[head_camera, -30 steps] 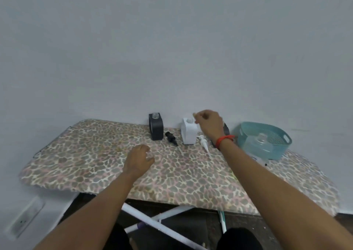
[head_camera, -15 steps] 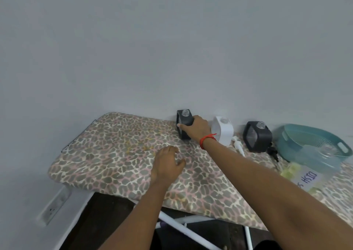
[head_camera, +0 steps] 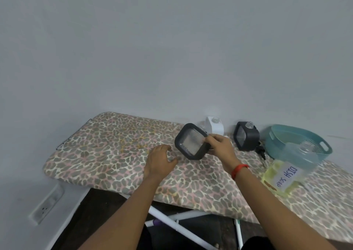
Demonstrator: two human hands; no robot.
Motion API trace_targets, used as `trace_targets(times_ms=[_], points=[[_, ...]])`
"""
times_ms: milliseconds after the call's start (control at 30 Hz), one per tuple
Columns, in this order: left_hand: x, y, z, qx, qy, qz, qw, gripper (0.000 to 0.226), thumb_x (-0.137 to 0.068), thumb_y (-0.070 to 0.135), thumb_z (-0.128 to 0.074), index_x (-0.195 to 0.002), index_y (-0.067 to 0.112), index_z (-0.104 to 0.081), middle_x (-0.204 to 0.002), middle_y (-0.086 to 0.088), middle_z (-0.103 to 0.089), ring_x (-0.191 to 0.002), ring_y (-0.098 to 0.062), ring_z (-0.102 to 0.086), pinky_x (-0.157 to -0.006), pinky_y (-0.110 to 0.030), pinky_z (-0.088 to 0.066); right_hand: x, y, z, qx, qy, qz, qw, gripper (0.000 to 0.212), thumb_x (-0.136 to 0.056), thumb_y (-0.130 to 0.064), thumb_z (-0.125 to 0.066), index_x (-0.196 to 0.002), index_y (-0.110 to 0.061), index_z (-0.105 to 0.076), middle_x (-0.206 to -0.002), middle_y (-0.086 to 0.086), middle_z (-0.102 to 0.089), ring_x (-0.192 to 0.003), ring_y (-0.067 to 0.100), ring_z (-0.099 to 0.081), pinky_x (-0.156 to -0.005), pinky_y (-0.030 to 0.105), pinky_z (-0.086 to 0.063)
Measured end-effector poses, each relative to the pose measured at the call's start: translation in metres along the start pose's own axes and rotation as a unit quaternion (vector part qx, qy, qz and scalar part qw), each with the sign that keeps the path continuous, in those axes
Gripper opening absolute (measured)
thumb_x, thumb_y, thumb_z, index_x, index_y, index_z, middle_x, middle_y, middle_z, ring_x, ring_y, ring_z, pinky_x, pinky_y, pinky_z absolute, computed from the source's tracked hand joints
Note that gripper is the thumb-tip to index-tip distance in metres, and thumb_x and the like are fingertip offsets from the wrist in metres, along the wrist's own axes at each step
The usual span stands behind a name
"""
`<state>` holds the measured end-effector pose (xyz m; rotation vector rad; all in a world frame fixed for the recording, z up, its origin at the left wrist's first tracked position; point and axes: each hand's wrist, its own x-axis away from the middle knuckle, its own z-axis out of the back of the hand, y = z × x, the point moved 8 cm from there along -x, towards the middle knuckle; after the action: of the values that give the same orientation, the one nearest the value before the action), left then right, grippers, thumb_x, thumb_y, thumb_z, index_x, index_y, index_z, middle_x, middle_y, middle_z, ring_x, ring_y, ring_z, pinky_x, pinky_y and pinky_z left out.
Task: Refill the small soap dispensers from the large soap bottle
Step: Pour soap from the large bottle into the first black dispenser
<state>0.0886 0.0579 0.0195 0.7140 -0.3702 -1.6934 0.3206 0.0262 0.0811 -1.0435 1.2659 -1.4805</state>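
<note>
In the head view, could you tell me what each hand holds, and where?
The right hand pinches the tilted dark dispenser at its right edge; the left hand holds nothing.

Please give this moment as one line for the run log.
right hand: holds dark grey dispenser, tilted | left hand: open, on ironing board | dish soap bottle: untouched

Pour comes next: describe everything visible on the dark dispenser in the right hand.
The dark dispenser is a charcoal rounded-square block, seemingly plastic, with a frosted pale panel on its near face. It is tilted cornerwise, panel toward the camera. The right hand pinches its right edge, hiding the neck. Whether its lower corner touches the board cannot be told.
</note>
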Motion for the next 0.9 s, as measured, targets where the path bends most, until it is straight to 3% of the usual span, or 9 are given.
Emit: trace_targets(times_ms=[67,133,267,367,467,533,667,767,900], points=[[0.001,0.001,0.000,-0.002,-0.008,0.003,1.000,0.051,-0.086,0.041,-0.074,-0.129,0.016,-0.063,-0.128,-0.001,-0.064,-0.122,-0.020,-0.054,-0.104,-0.035,-0.043,0.016,0.005,0.018,-0.022,0.003,-0.002,1.000,0.016,-0.091,-0.012,-0.065,-0.088,-0.002,-0.077,-0.098,0.023,-0.073,-0.087,0.027,-0.069,-0.083,0.043,-0.063],[0.002,0.002,0.001,0.000,-0.008,0.004,1.000,0.051,-0.087,0.040,-0.074,-0.130,0.015,-0.063,-0.128,-0.002,-0.064,-0.121,-0.021,-0.055,-0.105,-0.036,-0.044,0.029,0.006,0.031,-0.034,0.010,0.001,0.999,0.013,-0.090,-0.010,-0.067,-0.085,-0.004,-0.078,-0.098,0.023,-0.073,-0.084,0.027,-0.069,-0.079,0.038,-0.063],[0.005,-0.001,0.001,0.035,-0.018,0.028,0.999,0.057,-0.084,0.037,-0.078,-0.135,0.015,-0.060,-0.134,-0.004,-0.061,-0.123,-0.024,-0.057,-0.106,-0.041,-0.047,0.045,0.003,0.043,-0.040,0.016,0.029,0.999,0.007,-0.088,-0.007,-0.073,-0.094,-0.005,-0.076,-0.088,0.008,-0.075,-0.085,0.022,-0.071,-0.075,0.032,-0.063],[0.013,0.007,-0.006,0.076,-0.070,0.029,0.994,0.091,-0.072,0.039,-0.090,-0.149,0.021,-0.045,-0.152,-0.004,-0.046,-0.139,-0.026,-0.044,-0.115,-0.045,-0.040,0.050,0.000,0.041,0.019,0.003,0.088,0.996,0.020,-0.085,-0.007,-0.078,-0.103,-0.015,-0.074,-0.098,-0.002,-0.078,-0.093,0.011,-0.074,-0.076,0.022,-0.059],[0.034,0.034,-0.022,0.129,-0.133,0.010,0.983,0.130,-0.058,0.055,-0.095,-0.161,0.026,-0.021,-0.167,0.000,-0.022,-0.152,-0.023,-0.024,-0.123,-0.048,-0.028,0.055,0.002,0.030,0.101,-0.028,0.128,0.986,0.029,-0.083,-0.009,-0.078,-0.107,-0.022,-0.070,-0.103,-0.010,-0.074,-0.093,-0.004,-0.069,-0.075,0.013,-0.053],[0.043,0.056,-0.028,0.185,-0.122,-0.015,0.975,0.140,-0.049,0.068,-0.094,-0.161,0.031,-0.018,-0.166,0.004,-0.025,-0.151,-0.018,-0.028,-0.122,-0.049,-0.032,0.059,0.006,0.025,0.129,-0.033,0.139,0.981,0.035,-0.082,-0.012,-0.079,-0.114,-0.021,-0.068,-0.107,-0.011,-0.073,-0.095,-0.005,-0.068,-0.077,0.012,-0.052],[0.044,0.083,-0.041,0.286,-0.076,-0.027,0.955,0.127,-0.045,0.060,-0.100,-0.150,0.036,-0.033,-0.144,0.013,-0.048,-0.134,-0.007,-0.050,-0.110,-0.043,-0.049,0.069,0.009,0.027,0.119,-0.043,0.154,0.980,0.046,-0.085,-0.033,-0.081,-0.127,-0.028,-0.063,-0.117,-0.016,-0.070,-0.106,0.000,-0.067,-0.088,0.021,-0.056],[0.039,0.084,-0.051,0.302,-0.043,-0.002,0.952,0.125,-0.042,0.061,-0.100,-0.146,0.035,-0.035,-0.140,0.013,-0.051,-0.131,-0.011,-0.053,-0.108,-0.047,-0.049,0.085,0.006,0.059,0.125,0.071,0.186,0.972,0.057,-0.086,-0.048,-0.075,-0.136,-0.031,-0.056,-0.126,-0.019,-0.062,-0.109,0.000,-0.061,-0.087,0.022,-0.054],[0.036,0.084,-0.057,0.312,-0.031,0.017,0.949,0.131,-0.040,0.067,-0.097,-0.149,0.032,-0.033,-0.144,0.009,-0.051,-0.132,-0.015,-0.052,-0.109,-0.050,-0.049,0.142,-0.017,0.130,0.136,0.385,0.316,0.856,0.052,-0.086,-0.040,-0.073,-0.125,-0.011,-0.057,-0.120,0.003,-0.055,-0.103,0.019,-0.053,-0.085,0.037,-0.051]])
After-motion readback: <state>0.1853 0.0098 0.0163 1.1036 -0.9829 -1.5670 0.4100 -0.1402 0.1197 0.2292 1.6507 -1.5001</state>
